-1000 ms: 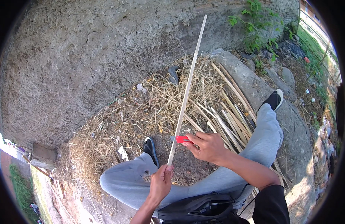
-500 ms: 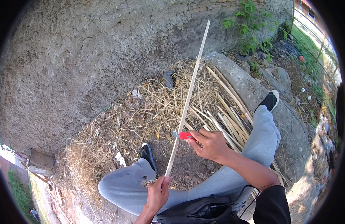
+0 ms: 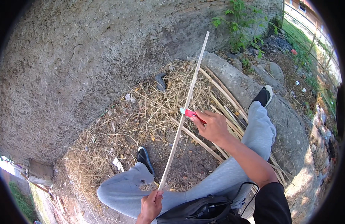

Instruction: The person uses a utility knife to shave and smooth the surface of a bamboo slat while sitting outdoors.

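Note:
My left hand (image 3: 151, 205) is closed round the lower end of a long, pale wooden strip (image 3: 174, 147), which slants up and away to the right. In my right hand (image 3: 213, 126) is a red utility knife (image 3: 192, 113), gripped by its handle. Its short blade (image 3: 182, 111) lies against the strip, a little above the strip's middle. Dry, straw-like shavings (image 3: 180, 80) cover the ground beyond the strip. Several similar strips (image 3: 226, 91) lie on the ground to the right, partly hidden behind my right hand and forearm.
A rough grey wall (image 3: 86, 56) rises along the far left. A large flat stone (image 3: 232, 72) borders the right, under my right shoe (image 3: 263, 96). A black bag (image 3: 202, 209) rests at my lap. A leafy green plant (image 3: 238, 28) grows by the wall.
My right hand and the knife have moved up and away along the strip. My left hand has shifted slightly down and left with the strip's lower end.

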Motion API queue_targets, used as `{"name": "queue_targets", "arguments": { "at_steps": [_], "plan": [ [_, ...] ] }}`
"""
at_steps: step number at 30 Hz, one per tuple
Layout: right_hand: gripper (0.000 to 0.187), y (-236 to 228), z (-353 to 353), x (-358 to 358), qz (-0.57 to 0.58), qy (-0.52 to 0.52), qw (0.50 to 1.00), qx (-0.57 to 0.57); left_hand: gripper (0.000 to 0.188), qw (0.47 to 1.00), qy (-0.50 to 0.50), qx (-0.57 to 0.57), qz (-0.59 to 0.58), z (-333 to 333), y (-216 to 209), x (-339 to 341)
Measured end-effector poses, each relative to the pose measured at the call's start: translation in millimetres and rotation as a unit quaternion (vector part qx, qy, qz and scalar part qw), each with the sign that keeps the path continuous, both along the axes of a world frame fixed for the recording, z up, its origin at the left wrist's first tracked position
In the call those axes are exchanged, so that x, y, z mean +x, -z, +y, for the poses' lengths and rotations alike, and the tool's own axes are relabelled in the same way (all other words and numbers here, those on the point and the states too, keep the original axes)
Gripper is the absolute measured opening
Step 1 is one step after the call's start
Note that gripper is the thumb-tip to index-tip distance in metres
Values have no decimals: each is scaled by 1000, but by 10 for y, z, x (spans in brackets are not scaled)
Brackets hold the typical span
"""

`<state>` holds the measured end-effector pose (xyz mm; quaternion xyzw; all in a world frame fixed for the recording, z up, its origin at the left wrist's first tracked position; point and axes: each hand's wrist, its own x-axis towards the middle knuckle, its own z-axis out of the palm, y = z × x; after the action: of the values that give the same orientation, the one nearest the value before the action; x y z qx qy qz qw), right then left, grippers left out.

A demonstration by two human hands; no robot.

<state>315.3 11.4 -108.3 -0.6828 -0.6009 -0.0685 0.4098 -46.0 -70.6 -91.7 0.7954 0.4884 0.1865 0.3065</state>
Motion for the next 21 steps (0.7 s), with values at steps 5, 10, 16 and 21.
{"name": "queue_targets", "arguments": {
  "at_steps": [5,10,16,21],
  "plan": [
    [31,23,-1,-103,19,-18,999,35,16,999,0,-13,53,-84,85,-299],
    [30,33,32,-185,10,-35,999,23,17,998,-22,4,66,-158,11,-328],
    [32,157,101,-195,13,-37,999,-2,19,997,-14,54,58,-233,-3,-342],
    [34,175,204,-23,14,-8,1000,-19,22,998,-28,-21,59,-377,-62,-511]
  ]
}}
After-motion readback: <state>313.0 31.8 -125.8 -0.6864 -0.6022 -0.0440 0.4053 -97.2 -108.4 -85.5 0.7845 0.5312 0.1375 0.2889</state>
